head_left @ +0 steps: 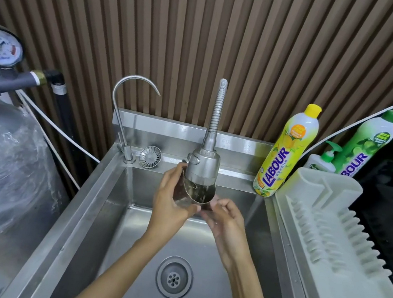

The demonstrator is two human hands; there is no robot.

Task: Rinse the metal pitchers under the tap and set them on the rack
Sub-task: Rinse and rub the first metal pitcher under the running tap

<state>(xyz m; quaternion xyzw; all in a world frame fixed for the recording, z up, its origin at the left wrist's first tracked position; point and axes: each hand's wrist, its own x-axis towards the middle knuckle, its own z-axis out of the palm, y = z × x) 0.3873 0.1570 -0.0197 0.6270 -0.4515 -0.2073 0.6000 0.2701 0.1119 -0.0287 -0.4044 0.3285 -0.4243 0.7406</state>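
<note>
Steel pitcher (197, 192), one, under tap head (202, 165); left hand (172, 202) wrapped round body, right hand (226, 220) fingers loosely at base.

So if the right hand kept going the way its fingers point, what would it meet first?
Probably the pitcher: the right hand points up-left at its lower side and seems to touch it already, with the left hand just beyond. Depth is hard to judge.
</note>
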